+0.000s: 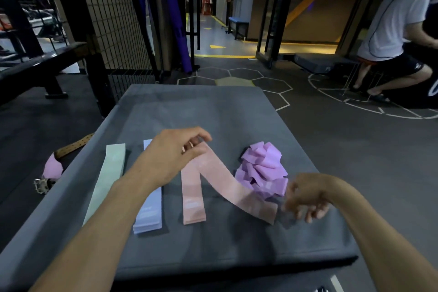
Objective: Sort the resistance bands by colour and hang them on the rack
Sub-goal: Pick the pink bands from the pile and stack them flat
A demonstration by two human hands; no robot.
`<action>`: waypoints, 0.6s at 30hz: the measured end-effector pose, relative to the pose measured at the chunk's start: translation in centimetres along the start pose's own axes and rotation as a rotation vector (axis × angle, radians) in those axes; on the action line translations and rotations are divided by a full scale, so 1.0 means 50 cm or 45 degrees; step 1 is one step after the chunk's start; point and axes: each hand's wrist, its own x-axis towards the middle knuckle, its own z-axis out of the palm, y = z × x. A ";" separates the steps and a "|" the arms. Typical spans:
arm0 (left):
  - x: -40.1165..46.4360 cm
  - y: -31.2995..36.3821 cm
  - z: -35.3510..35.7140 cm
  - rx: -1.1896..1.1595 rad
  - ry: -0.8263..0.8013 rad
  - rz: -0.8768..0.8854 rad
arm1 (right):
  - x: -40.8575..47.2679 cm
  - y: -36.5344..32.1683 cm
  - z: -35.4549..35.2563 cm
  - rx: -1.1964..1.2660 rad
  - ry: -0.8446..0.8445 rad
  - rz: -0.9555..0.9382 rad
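Note:
On a grey padded platform [213, 111] lie flat rows of bands: a mint green band [107, 178] at left, a stack of pale blue bands [149, 213] beside it, then a stack of pink bands [192, 199]. My left hand [170, 152] pinches the far end of one pink band [227, 182] that runs diagonally toward my right hand [305, 197]. The right hand hovers just past the band's near end, fingers loosely curled and holding nothing. A crumpled heap of purple bands [263, 168] sits behind the right hand.
A brown belt with a pink pad and metal buckle [54, 166] hangs off the platform's left side. A black wire grid wall [111, 19] stands behind at left. A person in a white shirt [393, 38] sits at the far right. A black bench [35, 66] is at left.

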 end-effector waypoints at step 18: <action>0.034 0.032 -0.002 -0.451 0.044 -0.107 | -0.038 -0.157 0.051 0.909 0.456 -1.315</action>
